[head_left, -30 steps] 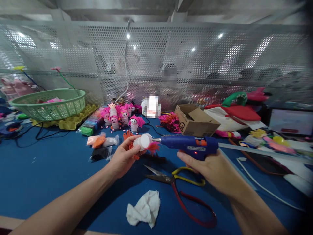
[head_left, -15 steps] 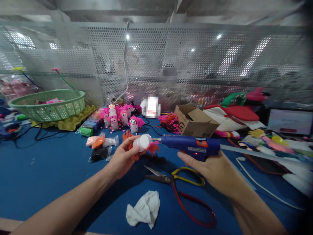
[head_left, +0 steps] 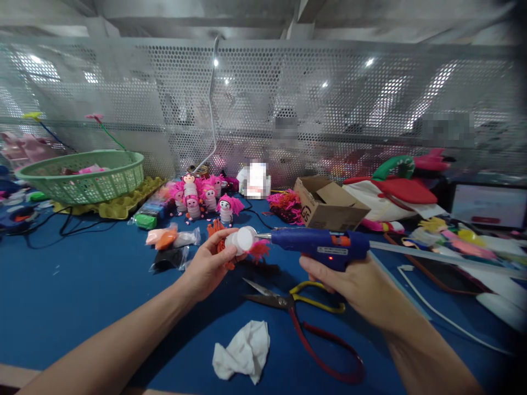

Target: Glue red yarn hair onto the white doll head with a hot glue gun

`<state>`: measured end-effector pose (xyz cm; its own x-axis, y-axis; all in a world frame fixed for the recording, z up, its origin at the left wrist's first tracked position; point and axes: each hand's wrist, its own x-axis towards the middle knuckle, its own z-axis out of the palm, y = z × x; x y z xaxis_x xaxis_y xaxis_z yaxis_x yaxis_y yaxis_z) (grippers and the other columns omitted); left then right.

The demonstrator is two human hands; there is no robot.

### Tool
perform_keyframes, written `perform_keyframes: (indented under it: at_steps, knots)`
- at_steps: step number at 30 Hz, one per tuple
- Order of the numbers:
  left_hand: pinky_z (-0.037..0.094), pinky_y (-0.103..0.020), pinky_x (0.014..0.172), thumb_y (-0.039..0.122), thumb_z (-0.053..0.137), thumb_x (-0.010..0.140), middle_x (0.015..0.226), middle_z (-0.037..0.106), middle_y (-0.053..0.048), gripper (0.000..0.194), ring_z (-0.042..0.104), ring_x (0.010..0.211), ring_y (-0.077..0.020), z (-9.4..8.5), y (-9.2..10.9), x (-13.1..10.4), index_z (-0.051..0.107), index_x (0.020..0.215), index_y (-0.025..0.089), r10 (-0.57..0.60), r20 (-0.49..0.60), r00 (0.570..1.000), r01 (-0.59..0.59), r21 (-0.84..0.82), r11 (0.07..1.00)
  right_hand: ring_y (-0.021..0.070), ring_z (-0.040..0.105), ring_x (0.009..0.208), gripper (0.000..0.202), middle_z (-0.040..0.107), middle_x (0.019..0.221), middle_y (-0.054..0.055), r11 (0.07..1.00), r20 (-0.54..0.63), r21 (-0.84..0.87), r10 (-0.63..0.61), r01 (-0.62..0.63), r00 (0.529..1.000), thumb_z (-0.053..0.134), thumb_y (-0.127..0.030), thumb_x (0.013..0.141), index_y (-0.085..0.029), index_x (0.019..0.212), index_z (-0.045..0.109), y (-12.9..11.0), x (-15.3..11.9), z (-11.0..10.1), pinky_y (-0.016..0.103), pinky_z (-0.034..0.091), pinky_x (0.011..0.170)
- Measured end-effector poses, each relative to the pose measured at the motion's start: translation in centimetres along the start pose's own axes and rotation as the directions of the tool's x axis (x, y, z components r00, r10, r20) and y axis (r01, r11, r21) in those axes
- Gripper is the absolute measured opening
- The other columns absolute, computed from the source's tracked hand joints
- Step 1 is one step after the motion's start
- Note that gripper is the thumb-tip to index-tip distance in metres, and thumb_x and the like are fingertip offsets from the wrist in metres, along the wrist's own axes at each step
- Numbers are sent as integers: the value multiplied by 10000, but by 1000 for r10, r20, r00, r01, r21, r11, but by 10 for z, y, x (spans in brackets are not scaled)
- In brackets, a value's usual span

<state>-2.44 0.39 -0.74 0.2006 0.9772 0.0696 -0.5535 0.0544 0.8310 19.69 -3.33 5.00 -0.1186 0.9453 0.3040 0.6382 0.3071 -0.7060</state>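
Little has moved since earlier. Left hand (head_left: 212, 264) grips white-capped figure (head_left: 242, 240), seemingly to steady it; right hand (head_left: 352, 280) grips glue gun (head_left: 304, 241), nozzle (head_left: 264, 236) at figure's three o'clock.

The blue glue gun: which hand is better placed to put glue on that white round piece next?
Probably the right hand: it grips the glue gun, whose nozzle points toward the white round piece. The left hand is occupied holding that piece.

Grn bskt (head_left: 99, 185) L, scrn (head_left: 488, 204) R
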Motion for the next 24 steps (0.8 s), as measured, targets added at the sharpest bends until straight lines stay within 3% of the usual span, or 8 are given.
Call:
perform_keyframes:
  at_steps: [6,15,24]
  knots:
    - [422,-217,610,198,727,590,874,644,-25,353,586,687,-115,-1,0,0,627,928,186,1,-5,1000,-1,4,1000,248,640,876,248,693,926,25,998,-42,17,-54,55,998,576,-458,690,-251,776,682,-2,1,0,379,522,803]
    - [433,-210,622,199,743,565,857,651,-13,359,587,670,-105,2,1,0,636,908,184,2,-2,1000,-2,-13,1000,253,635,896,284,692,933,30,998,-24,33,-49,49,999,578,-459,688,-243,854,660,-1,1,0,373,522,815]
    - [439,-213,636,184,739,569,873,649,-20,340,586,694,-109,3,2,-1,640,894,179,8,-7,1000,-8,-28,1000,254,644,866,247,702,873,21,996,-53,24,-89,91,995,550,-467,701,-266,775,672,-4,1,-2,380,523,805]
